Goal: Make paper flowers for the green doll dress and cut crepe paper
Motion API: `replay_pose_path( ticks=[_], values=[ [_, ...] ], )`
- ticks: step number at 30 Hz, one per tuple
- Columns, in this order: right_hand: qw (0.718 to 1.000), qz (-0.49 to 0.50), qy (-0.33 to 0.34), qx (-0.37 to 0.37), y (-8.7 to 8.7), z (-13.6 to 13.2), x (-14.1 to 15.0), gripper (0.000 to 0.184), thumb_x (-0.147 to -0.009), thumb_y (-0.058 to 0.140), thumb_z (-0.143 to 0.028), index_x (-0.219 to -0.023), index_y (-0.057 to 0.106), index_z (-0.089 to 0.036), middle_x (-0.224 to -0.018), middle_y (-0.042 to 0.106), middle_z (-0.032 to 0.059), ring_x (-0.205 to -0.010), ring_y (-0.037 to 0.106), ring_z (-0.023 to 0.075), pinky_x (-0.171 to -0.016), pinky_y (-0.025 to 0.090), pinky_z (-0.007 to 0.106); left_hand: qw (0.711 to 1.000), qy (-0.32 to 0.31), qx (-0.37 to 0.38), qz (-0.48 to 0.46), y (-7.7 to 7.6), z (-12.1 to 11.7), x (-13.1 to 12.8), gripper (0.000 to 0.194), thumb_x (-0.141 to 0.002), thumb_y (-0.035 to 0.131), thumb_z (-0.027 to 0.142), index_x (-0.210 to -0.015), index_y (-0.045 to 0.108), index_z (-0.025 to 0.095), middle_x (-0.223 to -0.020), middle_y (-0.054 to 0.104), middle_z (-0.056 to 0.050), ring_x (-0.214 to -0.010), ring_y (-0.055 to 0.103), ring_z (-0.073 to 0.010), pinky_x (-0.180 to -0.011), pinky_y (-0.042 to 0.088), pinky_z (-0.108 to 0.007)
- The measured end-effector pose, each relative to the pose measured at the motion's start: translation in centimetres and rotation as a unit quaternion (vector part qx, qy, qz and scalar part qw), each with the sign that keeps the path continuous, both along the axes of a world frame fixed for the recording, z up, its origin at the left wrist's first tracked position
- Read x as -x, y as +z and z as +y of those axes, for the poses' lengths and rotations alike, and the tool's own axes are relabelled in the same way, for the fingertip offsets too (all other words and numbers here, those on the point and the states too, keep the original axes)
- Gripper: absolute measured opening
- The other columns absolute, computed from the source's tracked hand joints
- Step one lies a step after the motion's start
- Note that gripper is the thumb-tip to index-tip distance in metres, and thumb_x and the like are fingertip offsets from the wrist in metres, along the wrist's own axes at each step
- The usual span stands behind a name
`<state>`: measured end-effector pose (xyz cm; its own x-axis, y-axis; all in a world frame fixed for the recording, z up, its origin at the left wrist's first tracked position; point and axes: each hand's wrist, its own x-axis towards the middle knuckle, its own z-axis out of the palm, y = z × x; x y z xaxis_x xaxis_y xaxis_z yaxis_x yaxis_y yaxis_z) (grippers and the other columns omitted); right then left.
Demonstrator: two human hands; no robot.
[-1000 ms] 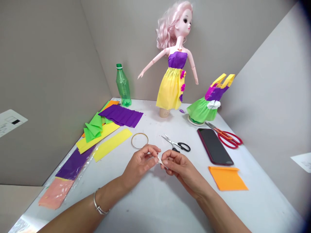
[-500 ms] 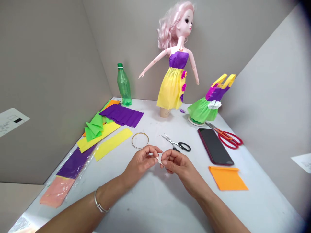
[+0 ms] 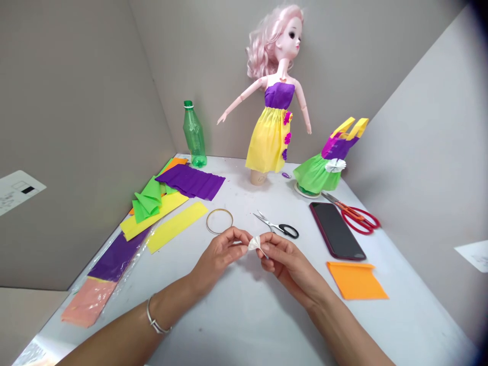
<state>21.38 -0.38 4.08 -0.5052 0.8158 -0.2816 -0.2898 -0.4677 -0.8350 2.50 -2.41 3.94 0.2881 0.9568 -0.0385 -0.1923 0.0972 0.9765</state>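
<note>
Newly fanned, white paper (image 3: 254, 243) is pinched by left hand (image 3: 222, 254) and right hand (image 3: 285, 258), each grip nearly closed.

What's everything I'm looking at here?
Table: one, whitish, centre
Walls: three, grey, around table
Labels: two, white, left and right walls
Doll: one, pink-haired, back centre
Small dress: one, multicoloured, back right
Bottle: one, green, back left
Small item: one, purple, beside doll
Bangle: one, gold, centre
Small scissors: one, black-handled, beyond paper
Large scissors: one, red-handled, right
Phone: one, dark, right
Folded sheet: one, orange, near right
Loose sheets: several, mixed colours, left
Plastic packet: one, purple and peach, left
Pleated paper: one, white, front centre
Bracelet: one, silver, left wrist
Left hand: one, bare, at paper
Right hand: one, bare, pinching paper
</note>
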Motion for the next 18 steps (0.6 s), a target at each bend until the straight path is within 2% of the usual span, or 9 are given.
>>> replay_pose_path(
  ticks=[7, 18],
  values=[
    [0.999, 0.039, 0.002, 0.026, -0.35, 0.11, -0.07, 0.017, -0.079, 0.076, -0.029, -0.087, 0.067, -0.017, -0.076, 0.056, -0.0003, -0.058, 0.037, 0.0064, -0.056, 0.03, 0.021, 1.0, -0.008, 0.012, 0.001, -0.24, 0.09, -0.12, 0.012, -0.086, 0.064, 0.028, -0.084, 0.056, 0.019, -0.105, 0.061, -0.004, -0.099, 0.057, -0.0197, -0.091, 0.04, -0.032],
    [1.0, 0.017, 0.008, 0.014, -0.28, -0.04, 0.19, 0.02, -0.079, 0.076, -0.033, -0.086, 0.066, -0.018, -0.076, 0.056, -0.0006, -0.057, 0.037, 0.0069, -0.057, 0.029, 0.023, 1.0, -0.002, -0.005, 0.002, -0.02, 0.05, -0.12, 0.011, -0.087, 0.063, 0.029, -0.089, 0.059, 0.018, -0.102, 0.062, -0.005, -0.1, 0.057, -0.0209, -0.093, 0.041, -0.034]
  ],
)
